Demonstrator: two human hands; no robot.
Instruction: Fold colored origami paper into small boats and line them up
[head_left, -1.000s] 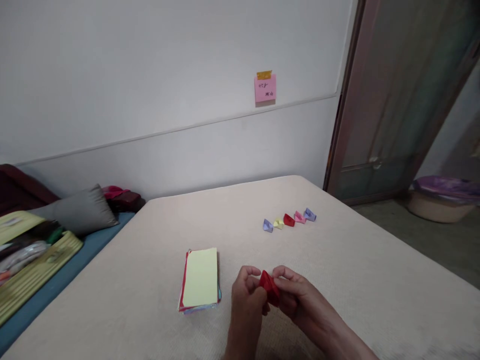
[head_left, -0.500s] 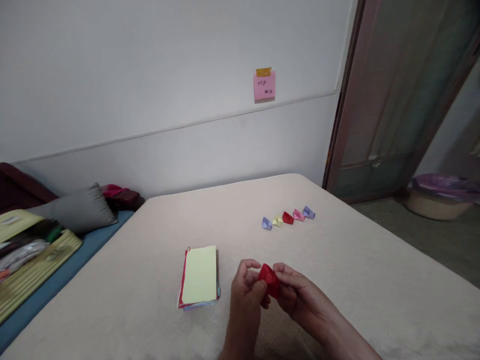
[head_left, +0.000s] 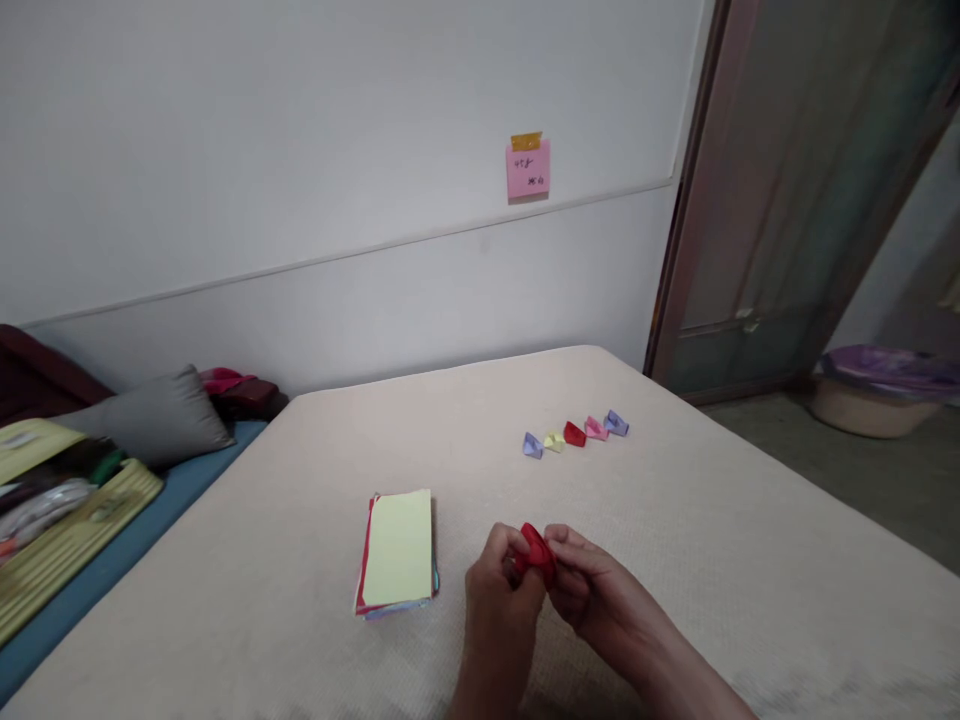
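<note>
Folding under way on a red paper piece (head_left: 537, 553) at 6 o'clock on the cream mattress (head_left: 712, 580), pinched between the curled fingers of left hand (head_left: 501, 600) and right hand (head_left: 596, 590), paper stack (head_left: 397, 550) at 9 o'clock, row of small folded paper boats (head_left: 574, 434) at 12 o'clock, tighter creasing seemingly called for next.

2 hands (head_left: 501, 615) | 1 red origami piece (head_left: 538, 555) | 5 other origami pieces (head_left: 574, 434) | 1 paper stack (head_left: 397, 552)

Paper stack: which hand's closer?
Left. The left hand is just right of the paper stack, not touching it. The right hand is farther right, beyond the folded red paper that both hands hold.
</note>
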